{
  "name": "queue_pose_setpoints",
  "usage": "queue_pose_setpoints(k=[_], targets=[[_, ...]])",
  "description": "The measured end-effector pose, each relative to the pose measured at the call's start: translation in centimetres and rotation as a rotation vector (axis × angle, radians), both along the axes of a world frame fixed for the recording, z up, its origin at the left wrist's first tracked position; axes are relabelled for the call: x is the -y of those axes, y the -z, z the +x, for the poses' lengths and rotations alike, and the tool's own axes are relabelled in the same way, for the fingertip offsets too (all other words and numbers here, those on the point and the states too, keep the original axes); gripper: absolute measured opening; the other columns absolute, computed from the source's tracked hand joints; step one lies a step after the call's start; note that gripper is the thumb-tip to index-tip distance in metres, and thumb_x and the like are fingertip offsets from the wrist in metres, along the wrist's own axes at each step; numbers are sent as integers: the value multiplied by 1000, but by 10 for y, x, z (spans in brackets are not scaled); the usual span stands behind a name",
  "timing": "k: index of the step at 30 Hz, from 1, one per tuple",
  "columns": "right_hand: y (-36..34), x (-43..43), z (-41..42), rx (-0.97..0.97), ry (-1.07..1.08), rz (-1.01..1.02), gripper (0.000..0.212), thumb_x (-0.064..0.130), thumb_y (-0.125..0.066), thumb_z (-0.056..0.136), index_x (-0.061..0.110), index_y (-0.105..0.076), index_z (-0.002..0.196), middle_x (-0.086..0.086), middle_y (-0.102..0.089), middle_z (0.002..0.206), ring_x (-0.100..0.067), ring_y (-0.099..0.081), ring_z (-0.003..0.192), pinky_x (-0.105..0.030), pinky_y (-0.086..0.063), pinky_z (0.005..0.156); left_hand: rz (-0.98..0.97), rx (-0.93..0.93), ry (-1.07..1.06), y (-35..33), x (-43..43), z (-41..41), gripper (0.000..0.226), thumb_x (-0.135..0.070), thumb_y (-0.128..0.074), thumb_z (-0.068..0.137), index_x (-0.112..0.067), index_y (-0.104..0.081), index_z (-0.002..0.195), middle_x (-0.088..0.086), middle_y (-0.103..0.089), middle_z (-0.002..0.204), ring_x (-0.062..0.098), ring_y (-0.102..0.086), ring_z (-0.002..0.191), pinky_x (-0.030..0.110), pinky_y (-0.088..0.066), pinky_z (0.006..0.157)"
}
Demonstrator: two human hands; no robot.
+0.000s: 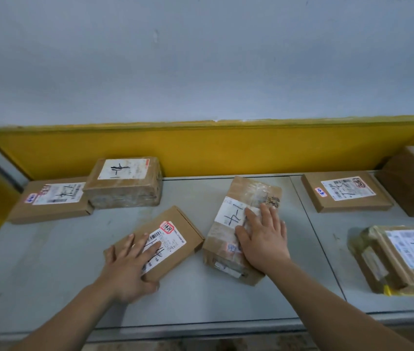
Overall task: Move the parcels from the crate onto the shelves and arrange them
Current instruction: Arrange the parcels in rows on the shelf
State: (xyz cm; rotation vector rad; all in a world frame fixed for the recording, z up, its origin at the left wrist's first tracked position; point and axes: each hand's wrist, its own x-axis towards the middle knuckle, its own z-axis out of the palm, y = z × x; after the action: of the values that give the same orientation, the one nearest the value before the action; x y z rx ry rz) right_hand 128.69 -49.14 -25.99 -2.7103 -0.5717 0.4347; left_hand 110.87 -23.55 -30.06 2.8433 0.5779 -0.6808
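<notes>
Left hand (130,264) lay flat on small carton (182,225), fingers spread, thumb against near edge. Right hand (264,239) was spread flat on taped parcel (246,193). Both parcels sat skewed mid-shelf (49,262), corners almost meeting. Crate was out of sight. Step looked like squaring up. Best seemed: slide rather than lift, turn edges parallel to yellow back rail (201,148), keep labels up, and press lightly since tape looked slippery.

No handwriting or print on the parcel labels (122,169) is legible.

Carton parcel (175,225) angled beside taped parcel (247,195); lbls up, mid shelf (74,249).
</notes>
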Motion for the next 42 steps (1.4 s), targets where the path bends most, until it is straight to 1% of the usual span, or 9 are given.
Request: queue_pose_setpoints(k=[7, 10, 14, 18, 22, 32, 35, 38, 42], targets=[[-4, -44, -35, -42, 67, -26, 67, 53, -28, 102, 26, -6, 159, -4, 7, 167, -24, 18, 152, -48, 10, 120, -13, -47, -76, -10, -63, -39, 93, -49, -60, 82, -48, 4, 150, -8, 22, 160, 22, 20, 147, 54, 2, 117], [-6, -61, -54, -70, 41, -53, 70, 58, -28, 101, 29, -2, 159, -6, 12, 166, -27, 19, 151, -48, 11, 120, -21, -48, -101, -13, -82, -48, 91, -61, -58, 80, -46, -4, 151, -8, 16, 161, 23, 16, 148, 54, 1, 116], [-10, -69, -68, -11, -38, -163, 73, 68, -26, 96, 38, -3, 158, -6, 9, 167, -28, 12, 152, -49, 8, 121, -7, 85, -162, -14, -82, -31, 80, -75, -44, 83, -39, -21, 150, -6, -4, 162, 24, 3, 149, 52, -3, 116], [-16, -58, -55, 83, -198, -185, 78, 77, -31, 88, 42, -11, 155, 0, 4, 167, -22, 8, 153, -42, 10, 120, 8, 166, -203, 0, -76, -10, 79, -76, -35, 85, -41, -11, 152, -4, 5, 162, 28, 8, 148, 59, -3, 115], [-11, -47, -41, 67, -404, -238, 99, 84, -7, 64, 44, -9, 156, 5, 6, 167, -17, 10, 152, -33, 14, 117, 53, 168, -223, 15, -72, -11, 80, -77, -25, 86, -40, 0, 152, -3, 15, 162, 28, 17, 147, 62, 6, 114], [-2, -131, -11, 73, -89, -189, 75, 72, -24, 94, 34, -9, 158, -5, 2, 167, -29, 6, 153, -49, 2, 122, 75, 192, -235, 18, -70, -13, 87, -77, -11, 74, -41, 3, 152, -5, 19, 161, 24, 21, 147, 58, 10, 114], [-8, -136, 3, 79, -173, -229, 80, 76, -24, 92, 34, -7, 158, -5, 4, 167, -30, 6, 153, -53, -3, 120, 72, 179, -234, 19, -72, -13, 86, -77, -12, 75, -42, 5, 152, -6, 22, 160, 23, 23, 146, 58, 12, 113], [-9, -118, 22, 113, -321, -285, 84, 81, -25, 87, 41, -1, 156, 0, 10, 167, -27, 12, 152, -53, 1, 122, 74, 189, -242, 22, -73, -11, 85, -75, -14, 76, -41, 5, 152, -7, 21, 160, 22, 22, 146, 57, 13, 113], [0, -122, 31, 114, -289, -300, 86, 83, -21, 86, 41, 1, 157, 1, 13, 167, -28, 17, 152, -56, 5, 121, 76, 198, -245, 22, -73, -11, 87, -77, -14, 75, -41, 7, 151, -6, 20, 160, 22, 22, 146, 56, 13, 114]])
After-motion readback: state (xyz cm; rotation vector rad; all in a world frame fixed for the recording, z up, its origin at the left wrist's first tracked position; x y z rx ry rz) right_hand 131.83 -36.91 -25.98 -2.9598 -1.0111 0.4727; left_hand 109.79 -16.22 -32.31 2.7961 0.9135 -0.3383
